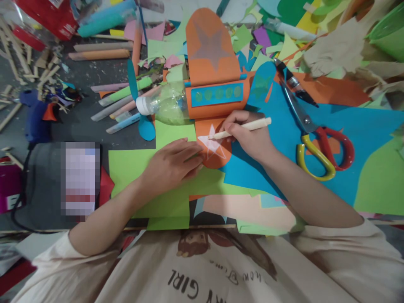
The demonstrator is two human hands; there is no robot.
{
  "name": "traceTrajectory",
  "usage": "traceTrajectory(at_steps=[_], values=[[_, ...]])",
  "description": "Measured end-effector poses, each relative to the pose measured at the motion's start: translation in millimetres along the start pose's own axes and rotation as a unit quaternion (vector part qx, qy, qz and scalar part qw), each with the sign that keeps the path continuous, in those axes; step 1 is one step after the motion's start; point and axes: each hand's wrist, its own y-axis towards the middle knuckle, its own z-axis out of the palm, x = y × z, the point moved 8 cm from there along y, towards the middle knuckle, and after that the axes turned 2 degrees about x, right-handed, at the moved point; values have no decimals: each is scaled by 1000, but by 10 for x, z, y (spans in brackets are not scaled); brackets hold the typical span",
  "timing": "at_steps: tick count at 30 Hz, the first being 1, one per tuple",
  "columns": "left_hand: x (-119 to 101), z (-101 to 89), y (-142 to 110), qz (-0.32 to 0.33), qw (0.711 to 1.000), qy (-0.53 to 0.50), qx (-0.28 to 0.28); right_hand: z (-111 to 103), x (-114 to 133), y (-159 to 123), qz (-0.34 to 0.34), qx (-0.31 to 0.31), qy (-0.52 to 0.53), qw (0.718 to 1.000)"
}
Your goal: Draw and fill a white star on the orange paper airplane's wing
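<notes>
A toy airplane made from a clear plastic bottle [172, 103] lies on its side, wrapped in orange paper with a blue window strip [217, 93]. Blue paper propeller blades [147, 127] sit by its white cap. My right hand [249, 132] grips a white marker [257, 123], its tip on a partly white-filled star [212, 142] on the near orange wing [221, 162]. Lying flat with fingers stretched, my left hand [176, 162] rests on green paper [132, 166], fingertips at that wing's left edge. The far orange wing [202, 31] bears a grey-purple star [211, 45].
Scissors [306, 122] with red and yellow handles and a black pen [296, 82] lie at right on blue paper [271, 176]. Several markers [126, 97], a blue glue gun [34, 115] and a phone [80, 181] are at left. Paper scraps [287, 50] cover the back.
</notes>
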Motion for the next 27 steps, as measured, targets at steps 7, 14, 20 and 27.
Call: traceTrajectory(at_steps=[7, 14, 20, 27], values=[[-4, -22, 0, 4, 1000, 7, -4, -1, 13, -6, -12, 5, -7, 1000], [-9, -32, -2, 12, 1000, 10, -14, -10, 25, -6, -34, -10, -12, 999], [-16, -31, 6, 9, 1000, 11, -9, 26, 48, -16, -36, 23, -47, 998], [-12, -27, 0, 11, 1000, 11, -13, 50, 65, -36, -50, 40, -25, 998]])
